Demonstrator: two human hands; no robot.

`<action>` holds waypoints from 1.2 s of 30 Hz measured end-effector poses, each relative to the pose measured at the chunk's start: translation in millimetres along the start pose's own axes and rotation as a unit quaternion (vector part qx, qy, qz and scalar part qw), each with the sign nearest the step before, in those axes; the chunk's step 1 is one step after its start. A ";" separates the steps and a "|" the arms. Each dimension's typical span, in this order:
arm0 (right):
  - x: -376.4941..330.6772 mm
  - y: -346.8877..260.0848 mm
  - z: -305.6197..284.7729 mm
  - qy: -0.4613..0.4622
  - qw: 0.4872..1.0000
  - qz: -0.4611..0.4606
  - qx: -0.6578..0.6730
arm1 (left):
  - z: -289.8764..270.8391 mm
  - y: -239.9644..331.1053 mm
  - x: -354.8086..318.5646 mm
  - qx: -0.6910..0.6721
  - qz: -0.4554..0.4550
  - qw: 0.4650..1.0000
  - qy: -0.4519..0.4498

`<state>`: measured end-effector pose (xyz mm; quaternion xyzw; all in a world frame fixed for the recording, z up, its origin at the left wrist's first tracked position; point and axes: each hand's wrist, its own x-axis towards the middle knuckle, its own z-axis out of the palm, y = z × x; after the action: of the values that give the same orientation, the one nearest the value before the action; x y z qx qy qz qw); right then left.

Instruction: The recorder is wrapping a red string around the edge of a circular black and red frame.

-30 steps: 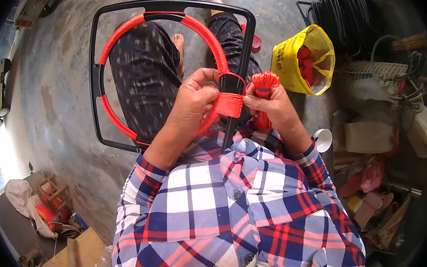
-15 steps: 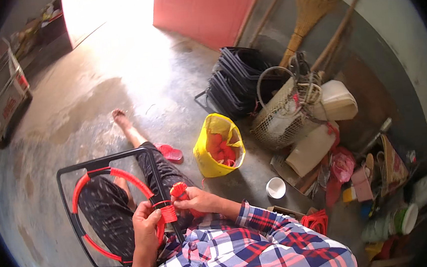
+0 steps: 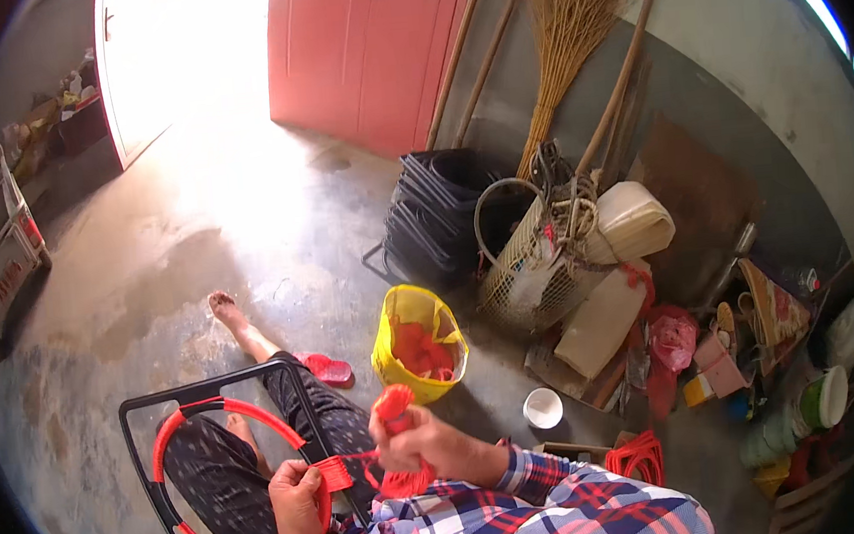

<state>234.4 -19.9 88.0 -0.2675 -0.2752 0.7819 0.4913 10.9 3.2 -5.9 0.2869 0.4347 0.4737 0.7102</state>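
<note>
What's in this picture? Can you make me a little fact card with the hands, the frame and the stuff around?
Left hand: gripping at the red wrapping
Right hand: holding a red cord bundle
Frame: black frame across the lap
Bag: yellow bag, open, red stuff inside
On floor: white cup, red slipper
Against wall: broom

Oblique downward fisheye, head height

A red door stands open. A straw broom leans on the wall behind a mesh basket and a pale plastic jug. A pink plastic bag lies nearby. A white cup and a red slipper rest on the floor.
</note>
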 end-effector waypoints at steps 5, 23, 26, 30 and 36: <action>8.7 9.4 12.4 -0.044 0.984 0.047 -0.166 | 5.0 -6.8 2.0 0.094 0.048 0.994 -0.015; 50.6 26.4 -36.0 -0.041 0.551 -0.096 -0.828 | 10.3 7.1 -0.4 -0.127 -0.053 0.989 0.055; 75.3 50.6 -45.9 -0.119 0.693 -0.201 -0.682 | 5.0 7.3 2.8 -0.074 -0.064 0.995 -0.022; 71.8 40.2 -38.8 -0.088 0.778 -0.095 -0.615 | 23.8 16.9 -6.2 -0.050 -0.042 0.998 -0.010; 66.7 46.2 -37.6 -0.048 0.814 -0.156 -0.557 | 8.5 8.2 -7.1 -0.020 -0.009 0.998 -0.057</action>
<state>206.6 30.5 19.6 -0.4114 -0.7248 0.4197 0.3596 13.7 -0.2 7.2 0.2954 0.3869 0.4585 0.7435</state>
